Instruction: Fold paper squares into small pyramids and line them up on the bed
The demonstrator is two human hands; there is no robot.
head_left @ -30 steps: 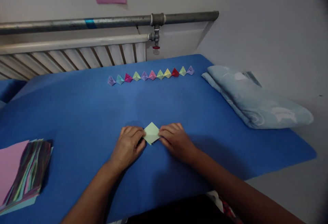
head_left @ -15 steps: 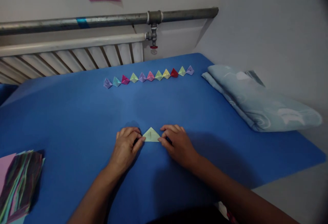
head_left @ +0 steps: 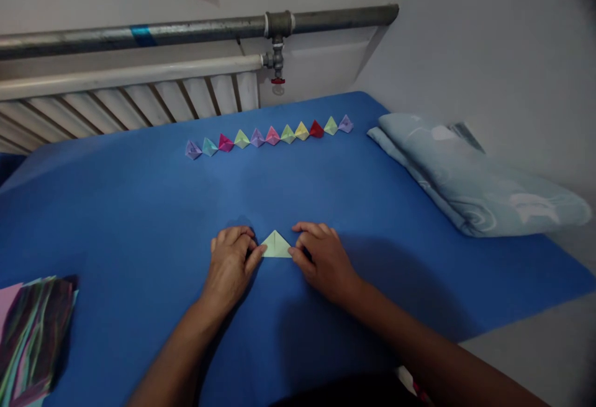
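Observation:
A pale green paper triangle (head_left: 276, 245) lies on the blue table (head_left: 153, 208), its point toward the far side. My left hand (head_left: 231, 264) pinches the triangle's left corner between thumb and fingers. At the right corner, my right hand (head_left: 325, 262) grips the paper the same way, its forefinger curled. Farther back stretches a row of several small folded paper pieces (head_left: 272, 136) in purple, teal, pink, green, yellow and red, touching corner to corner.
A stack of coloured paper sheets (head_left: 37, 335) sits at the lower left. On the right lies a folded light blue cloth (head_left: 475, 177). Behind the table are a white radiator (head_left: 135, 106), a metal pipe (head_left: 200, 30) and a red-handled valve (head_left: 278, 62).
The view has shifted slightly. Both hands remain at the triangle's corners, with the left thumb a little farther over the paper.

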